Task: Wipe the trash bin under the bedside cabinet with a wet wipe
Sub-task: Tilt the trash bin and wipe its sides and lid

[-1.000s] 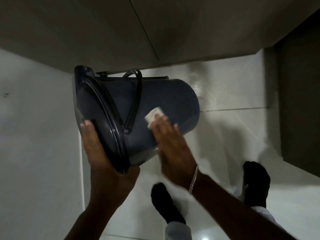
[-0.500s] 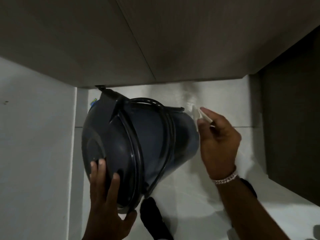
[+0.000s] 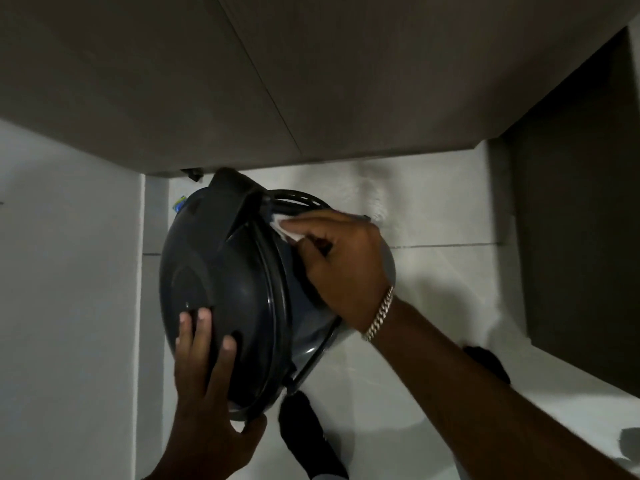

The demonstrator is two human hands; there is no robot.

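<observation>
Head view, looking down. The dark trash bin point(image 3: 242, 292) is tipped so that its domed lid point(image 3: 221, 271) faces the camera and its body points away and to the right, over the pale tiled floor point(image 3: 433, 216). It lies just in front of the bedside cabinet point(image 3: 242, 81), whose grey underside and front edge fill the upper part of the view; the hinge end of the lid reaches almost to that edge.

The left hand point(image 3: 204, 393) clasps the near rim of the bin, fingers point(image 3: 202, 327) spread flat over the lid and thumb hooked under the rim. The right hand point(image 3: 343, 265) lies across the bin's body beyond the lid, its fingertips pressing a small white wet wipe point(image 3: 285, 230) against the bin just beside the lid's rim and below the loop of the carrying handle point(image 3: 298, 199). A chain bracelet point(image 3: 379, 315) circles the right wrist.

Below the bin, a foot in a dark sock point(image 3: 308, 434) stands on the floor; a second dark sock point(image 3: 485, 362) shows to the bin's right, partly behind the right forearm. A white wall point(image 3: 69, 271) runs along the bin's left.
</observation>
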